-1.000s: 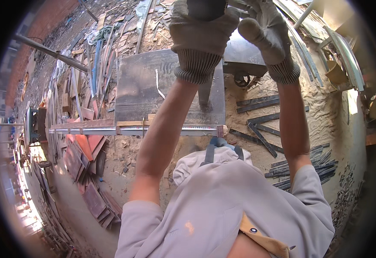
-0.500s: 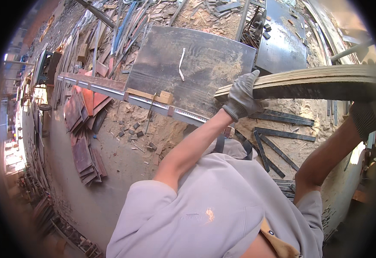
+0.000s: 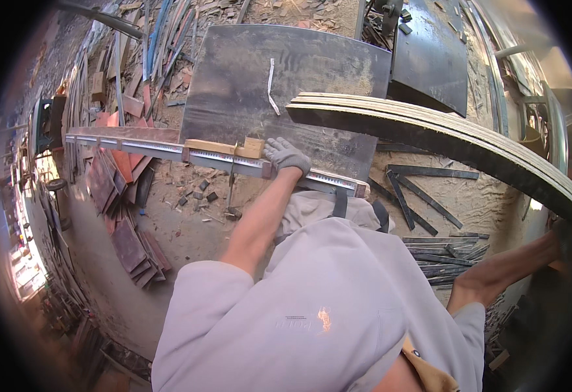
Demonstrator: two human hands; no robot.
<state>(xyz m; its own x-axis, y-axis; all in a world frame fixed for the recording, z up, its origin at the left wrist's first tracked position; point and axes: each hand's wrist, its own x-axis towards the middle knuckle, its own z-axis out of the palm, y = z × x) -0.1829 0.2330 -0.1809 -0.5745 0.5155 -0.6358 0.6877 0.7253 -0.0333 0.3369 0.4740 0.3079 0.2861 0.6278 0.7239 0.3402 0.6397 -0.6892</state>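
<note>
My left hand (image 3: 286,155), in a grey knit glove, lies with fingers stretched on the near edge of a dark panel (image 3: 233,78). Its fingertips are beside a small wooden block (image 3: 254,147) that meets a wooden strip (image 3: 211,146). Along that edge runs a rail with a measuring scale (image 3: 328,178), just under my left wrist. My right hand (image 3: 565,230), mostly lost in the dark rim, grips the near end of a stack of long plywood strips (image 3: 429,123). The stack slants up over the panel's right side, its far end away from my left hand.
Dark narrow strips (image 3: 423,189) lie on the sandy ground at right, with a bundle of more (image 3: 446,258) nearer me. Reddish board offcuts (image 3: 132,245) are piled at left. Another dark panel (image 3: 429,59) stands beyond. A thin white piece (image 3: 272,88) rests on the near panel.
My left hand has let go of the plywood strips and moved left to the rail beside the block. The stack's far end has swung left, while my right hand has moved down and nearer.
</note>
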